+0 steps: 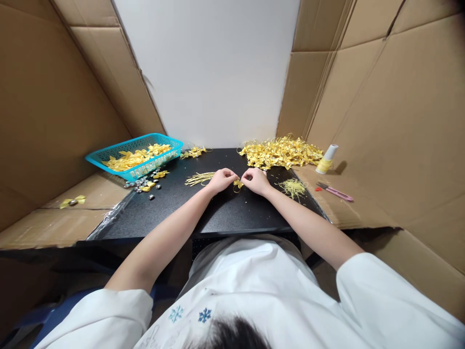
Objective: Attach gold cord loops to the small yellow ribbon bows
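Head view showed both hands pinched on a small yellow bow point(238, 183) at the middle of the black desk point(203, 213) — left hand point(222, 180) on its left side, right hand point(255, 180) on its right. A heap of yellow bows point(281, 151) lay far right, a teal basket point(136, 156) far left, cut ribbon strips point(199, 178) just left of the hands.

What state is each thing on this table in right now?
Left hand: pinched shut on the yellow bow.
Right hand: pinched on the same bow.
Yellow bow: held between both hands.
Teal basket: part filled with yellow bows.
Ribbon pile: loose heap.
Thread spool: upright.
Scissors: lying flat, untouched.
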The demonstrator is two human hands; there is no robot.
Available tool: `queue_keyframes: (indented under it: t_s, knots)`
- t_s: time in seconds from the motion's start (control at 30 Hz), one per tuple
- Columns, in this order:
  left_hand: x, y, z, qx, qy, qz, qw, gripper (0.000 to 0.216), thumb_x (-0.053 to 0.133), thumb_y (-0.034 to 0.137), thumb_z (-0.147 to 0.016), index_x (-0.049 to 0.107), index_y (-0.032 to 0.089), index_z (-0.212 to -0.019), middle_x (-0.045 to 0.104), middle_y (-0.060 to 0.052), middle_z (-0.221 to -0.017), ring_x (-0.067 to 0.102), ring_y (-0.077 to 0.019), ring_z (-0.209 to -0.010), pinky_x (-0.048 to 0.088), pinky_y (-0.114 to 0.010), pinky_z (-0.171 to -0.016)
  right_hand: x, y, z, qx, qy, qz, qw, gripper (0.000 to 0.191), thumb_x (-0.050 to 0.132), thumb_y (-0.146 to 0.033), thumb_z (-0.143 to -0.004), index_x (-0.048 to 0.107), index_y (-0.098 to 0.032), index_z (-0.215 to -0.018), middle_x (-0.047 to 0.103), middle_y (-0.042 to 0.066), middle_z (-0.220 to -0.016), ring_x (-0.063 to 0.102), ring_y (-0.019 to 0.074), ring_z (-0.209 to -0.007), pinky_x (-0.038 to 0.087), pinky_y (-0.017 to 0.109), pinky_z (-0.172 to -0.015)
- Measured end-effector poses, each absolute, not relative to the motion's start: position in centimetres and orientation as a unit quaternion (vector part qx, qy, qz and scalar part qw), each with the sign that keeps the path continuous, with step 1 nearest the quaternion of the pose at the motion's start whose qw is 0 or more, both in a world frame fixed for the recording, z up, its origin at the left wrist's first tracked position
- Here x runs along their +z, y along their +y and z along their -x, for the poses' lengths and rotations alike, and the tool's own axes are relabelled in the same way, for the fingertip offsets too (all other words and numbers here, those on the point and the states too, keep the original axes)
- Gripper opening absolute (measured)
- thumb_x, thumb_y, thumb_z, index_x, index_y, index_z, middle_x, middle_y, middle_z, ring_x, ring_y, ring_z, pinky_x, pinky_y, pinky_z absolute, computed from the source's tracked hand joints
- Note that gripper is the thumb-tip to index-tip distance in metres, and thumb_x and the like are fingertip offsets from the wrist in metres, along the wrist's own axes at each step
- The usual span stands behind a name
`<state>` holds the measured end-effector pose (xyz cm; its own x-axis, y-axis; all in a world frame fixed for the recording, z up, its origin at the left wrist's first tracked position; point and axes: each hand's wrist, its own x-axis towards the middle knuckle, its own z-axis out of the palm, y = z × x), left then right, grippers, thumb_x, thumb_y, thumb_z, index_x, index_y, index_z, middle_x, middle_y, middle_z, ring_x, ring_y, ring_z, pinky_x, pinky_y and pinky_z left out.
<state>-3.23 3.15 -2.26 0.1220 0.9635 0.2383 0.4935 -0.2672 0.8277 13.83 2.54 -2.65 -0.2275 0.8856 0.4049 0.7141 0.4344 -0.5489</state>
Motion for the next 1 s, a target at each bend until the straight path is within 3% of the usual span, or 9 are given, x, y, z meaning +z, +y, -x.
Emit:
queue_keyframes:
  t_s: [0.1,0.3,0.67,1.0]
  knots:
    - [-2.2,3.1,3.2,0.396,0.535,-0.683,0.302,0.020,0.063,0.036,-0.064,0.066,0.017,-0.064,0.065,-0.002,-0.072,0.056,-0.0153,-0.069,0.042,-0.026,-0.066,-2.5,2.7,-14.2,0.130,-0.767,0.528,0.340,0.016,0.057,-0.024,-0.081,0.070,-0.021,-0.072,0.070,0.001,-0.088,0.058,0.0200,-0.091,0.034,0.039,-0.088]
    - [-2.1,3.0,3.2,0.390,0.532,-0.687,0.306,0.022,0.063,0.038,-0.063,0.065,0.017,-0.064,0.063,-0.002,-0.068,0.056,-0.0157,-0.069,0.042,-0.026,-0.065,-3.1,3.0,-14.0,0.139,-0.804,0.496,0.296,0.020,0.060,-0.025,-0.083,0.072,-0.028,-0.099,0.066,0.002,-0.111,0.048,0.0257,-0.113,0.033,0.044,-0.092]
    - [-2.2,3.3,3.5,0.373,0.514,-0.731,0.249,0.019,0.060,0.036,-0.067,0.066,0.018,-0.062,0.066,-0.004,-0.079,0.059,-0.0171,-0.075,0.046,-0.028,-0.069,-3.0,3.6,-14.4,0.155,-0.784,0.498,0.337,0.010,0.066,-0.030,-0.082,0.074,-0.024,-0.083,0.066,0.004,-0.106,0.050,0.0252,-0.110,0.033,0.044,-0.094]
    - [-1.8,3.1,3.6,0.349,0.470,-0.796,0.151,0.019,0.056,0.031,-0.075,0.065,0.018,-0.064,0.067,-0.004,-0.082,0.059,-0.0189,-0.083,0.042,-0.035,-0.090,-2.7,4.0,-15.0,0.154,-0.789,0.481,0.350,0.011,0.064,-0.029,-0.081,0.072,-0.021,-0.078,0.067,0.003,-0.098,0.053,0.0222,-0.101,0.034,0.040,-0.094]
